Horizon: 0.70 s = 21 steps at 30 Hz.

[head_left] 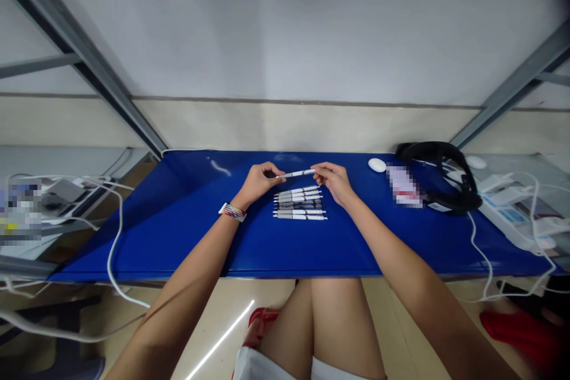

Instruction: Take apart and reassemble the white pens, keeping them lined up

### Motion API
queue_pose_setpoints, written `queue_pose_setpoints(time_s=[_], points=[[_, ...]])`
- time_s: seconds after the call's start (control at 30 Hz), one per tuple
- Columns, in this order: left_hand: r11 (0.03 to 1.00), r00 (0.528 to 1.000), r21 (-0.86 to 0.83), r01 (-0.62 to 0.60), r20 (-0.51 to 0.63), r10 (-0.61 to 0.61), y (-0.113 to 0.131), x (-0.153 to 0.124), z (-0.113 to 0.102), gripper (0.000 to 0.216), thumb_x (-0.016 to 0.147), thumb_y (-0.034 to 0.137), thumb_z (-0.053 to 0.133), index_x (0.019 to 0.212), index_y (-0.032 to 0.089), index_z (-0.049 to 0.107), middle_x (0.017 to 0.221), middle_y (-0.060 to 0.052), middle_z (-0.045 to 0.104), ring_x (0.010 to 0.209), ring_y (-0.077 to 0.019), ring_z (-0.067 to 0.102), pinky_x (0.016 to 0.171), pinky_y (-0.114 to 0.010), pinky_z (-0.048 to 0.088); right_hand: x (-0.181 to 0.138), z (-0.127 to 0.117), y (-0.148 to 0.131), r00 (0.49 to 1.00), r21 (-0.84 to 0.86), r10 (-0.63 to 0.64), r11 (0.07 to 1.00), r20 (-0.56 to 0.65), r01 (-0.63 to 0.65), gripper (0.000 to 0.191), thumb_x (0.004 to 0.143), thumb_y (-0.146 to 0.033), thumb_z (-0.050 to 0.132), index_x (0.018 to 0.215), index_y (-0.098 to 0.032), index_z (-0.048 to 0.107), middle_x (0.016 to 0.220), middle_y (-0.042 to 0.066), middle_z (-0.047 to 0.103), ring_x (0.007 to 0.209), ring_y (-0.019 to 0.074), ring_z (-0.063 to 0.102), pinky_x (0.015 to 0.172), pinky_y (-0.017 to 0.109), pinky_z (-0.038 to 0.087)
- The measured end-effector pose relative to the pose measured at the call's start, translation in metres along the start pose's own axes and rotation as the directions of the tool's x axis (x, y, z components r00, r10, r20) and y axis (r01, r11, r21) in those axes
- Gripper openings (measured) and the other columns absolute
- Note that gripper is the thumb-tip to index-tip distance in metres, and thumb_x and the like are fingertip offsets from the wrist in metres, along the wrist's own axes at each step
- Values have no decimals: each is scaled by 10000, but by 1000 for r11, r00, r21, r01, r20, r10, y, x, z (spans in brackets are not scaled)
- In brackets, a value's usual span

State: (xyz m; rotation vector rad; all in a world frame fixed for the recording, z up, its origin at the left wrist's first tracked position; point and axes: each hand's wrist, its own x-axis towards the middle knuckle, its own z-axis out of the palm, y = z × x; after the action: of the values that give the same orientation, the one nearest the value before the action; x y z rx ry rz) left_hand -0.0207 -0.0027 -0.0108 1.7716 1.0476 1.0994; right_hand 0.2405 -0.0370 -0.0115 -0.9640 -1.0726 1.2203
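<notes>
A white pen (299,174) with a dark band is held level between my two hands, just beyond a row of pens. My left hand (262,181) pinches its left end between thumb and fingers. At the other end, the fingertips of my right hand (333,180) are closed on it. Below, several white and grey pens (299,214) lie side by side on the blue tabletop (187,225), dark tips to the left. A few darker pens lie in the middle of the row.
To the right lie a white oval object (377,165), a blurred-out packet (404,185) and a black headband-like device (445,202). A white power strip (512,214) with cables sits at the right edge. A white cable (116,237) hangs over the table's left side. Metal posts (120,101) flank the wall.
</notes>
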Motion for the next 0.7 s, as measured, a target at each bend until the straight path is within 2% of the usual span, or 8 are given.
queue_pose_setpoints(time_s=[0.07, 0.23, 0.33, 0.47, 0.57, 0.7], points=[[1000, 1000, -8, 1, 4, 0, 0, 0, 1, 255, 699, 365, 931, 799, 177, 791, 897, -72, 802, 713, -162, 634, 674, -303, 469, 0, 0, 0, 1000, -2, 10, 1000, -8, -11, 241, 715, -364, 854, 858, -173, 822, 673, 30, 677, 610, 138, 562, 593, 303, 409], [1000, 1000, 11, 2, 27, -3, 8, -2, -1, 323, 821, 436, 851, 1050, 209, 842, 911, -53, 800, 793, -184, 670, 744, -320, 488, 1, 0, -2, 999, 28, -23, 999, -24, 23, 231, 719, -346, 858, 880, -183, 828, 690, 29, 689, 632, 141, 577, 618, 302, 422], [1000, 999, 23, 6, 40, -7, 10, -3, -2, 276, 874, 460, 799, 985, 214, 859, 953, -69, 819, 835, -204, 685, 792, -347, 500, 0, 1, -3, 999, 31, -30, 999, -20, 31, 216, 727, -326, 849, 889, -184, 829, 696, 33, 693, 641, 147, 579, 623, 307, 425], [998, 999, 43, -51, 1, 51, 8, -3, -1, 210, 824, 409, 850, 925, 226, 861, 972, -77, 824, 801, -199, 669, 756, -353, 505, -1, -1, -7, 1000, 52, 8, 999, -10, -8, 202, 729, -285, 843, 888, -161, 822, 691, 43, 687, 637, 146, 572, 612, 301, 421], [997, 997, 36, -73, -33, 74, 9, -3, 0, 186, 796, 373, 876, 909, 227, 854, 978, -77, 825, 799, -195, 675, 768, -359, 525, -3, -4, -13, 991, 179, 109, 976, 81, -122, 254, 786, -297, 800, 994, -151, 811, 706, 47, 684, 641, 148, 573, 598, 289, 433], [997, 994, -10, -83, -75, 82, 14, -4, 0, 209, 796, 366, 885, 936, 218, 842, 1016, -77, 829, 843, -202, 711, 813, -365, 556, -5, -7, -22, 938, 380, 253, 865, 236, -329, 331, 876, -340, 721, 1131, -135, 770, 803, 70, 705, 665, 149, 574, 542, 264, 437]])
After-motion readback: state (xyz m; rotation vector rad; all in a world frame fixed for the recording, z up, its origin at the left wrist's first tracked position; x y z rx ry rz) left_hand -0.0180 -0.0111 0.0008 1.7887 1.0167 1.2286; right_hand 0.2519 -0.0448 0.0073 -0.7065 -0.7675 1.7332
